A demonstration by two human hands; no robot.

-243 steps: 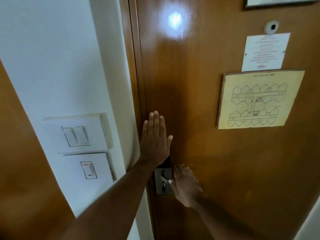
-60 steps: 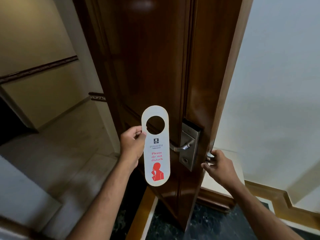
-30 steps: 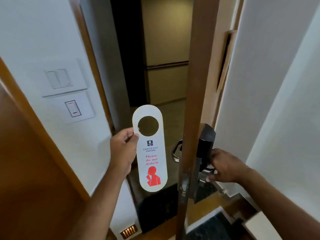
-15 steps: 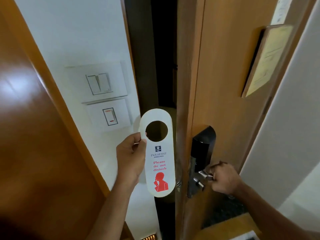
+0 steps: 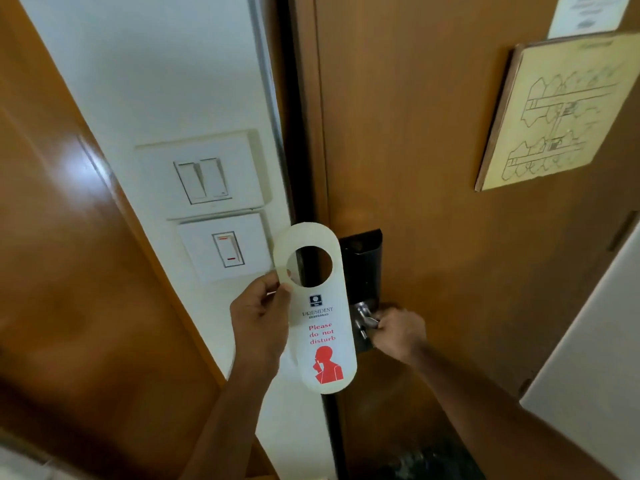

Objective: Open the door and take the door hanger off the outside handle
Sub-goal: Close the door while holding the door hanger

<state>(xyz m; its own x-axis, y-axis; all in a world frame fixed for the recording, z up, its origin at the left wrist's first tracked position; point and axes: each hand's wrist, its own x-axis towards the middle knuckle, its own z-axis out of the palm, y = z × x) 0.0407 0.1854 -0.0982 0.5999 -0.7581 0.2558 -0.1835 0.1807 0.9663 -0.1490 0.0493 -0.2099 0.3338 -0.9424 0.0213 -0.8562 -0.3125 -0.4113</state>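
Observation:
My left hand [image 5: 259,323] holds a white door hanger [image 5: 320,327] by its left edge, just below the round hole. The hanger is upright and reads "Please do not disturb" in red, with a red figure under the words. It hangs in front of the narrow dark gap between the wooden door [image 5: 433,150] and the frame. My right hand [image 5: 400,332] is closed around the metal inside handle [image 5: 365,318], below the black lock housing [image 5: 362,268]. The door is almost shut, and its outside face is hidden.
Two white switch plates [image 5: 207,209] sit on the white wall left of the frame. A brown wooden panel [image 5: 69,271] fills the left side. A framed floor plan [image 5: 561,109] and a paper notice [image 5: 588,12] hang on the door. A white wall [image 5: 595,358] is at right.
The door has swung from ajar to nearly shut, pulled by my right hand on the inside handle. The hanger stays in my left hand, upright, now in front of the door gap.

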